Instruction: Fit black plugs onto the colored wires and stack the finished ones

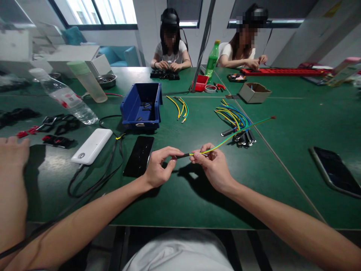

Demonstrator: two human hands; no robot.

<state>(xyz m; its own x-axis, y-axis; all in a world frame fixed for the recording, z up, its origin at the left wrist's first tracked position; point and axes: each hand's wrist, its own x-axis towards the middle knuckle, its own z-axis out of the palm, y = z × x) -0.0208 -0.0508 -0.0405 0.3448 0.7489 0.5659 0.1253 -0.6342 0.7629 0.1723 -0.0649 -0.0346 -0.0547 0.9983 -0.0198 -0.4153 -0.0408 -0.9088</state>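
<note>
My left hand (159, 165) pinches a short black sleeve (182, 155) at the near end of a yellow-green wire (234, 134). My right hand (213, 162) grips that same wire just to the right of the sleeve. The wire slants up and to the right, ending in a red tip (273, 117). Both hands hover just above the green table (183, 195). A bundle of similar wires with black sleeved ends (235, 122) lies behind my right hand. Three finished-looking wires (180, 107) lie farther back.
A blue bin (142, 105) and a black phone (139, 155) sit ahead left, beside a white power bank (91, 146) with a black cable. Another person's forearm (11, 177) rests at the far left. A second phone (335, 171) lies right. Two people work at the far side.
</note>
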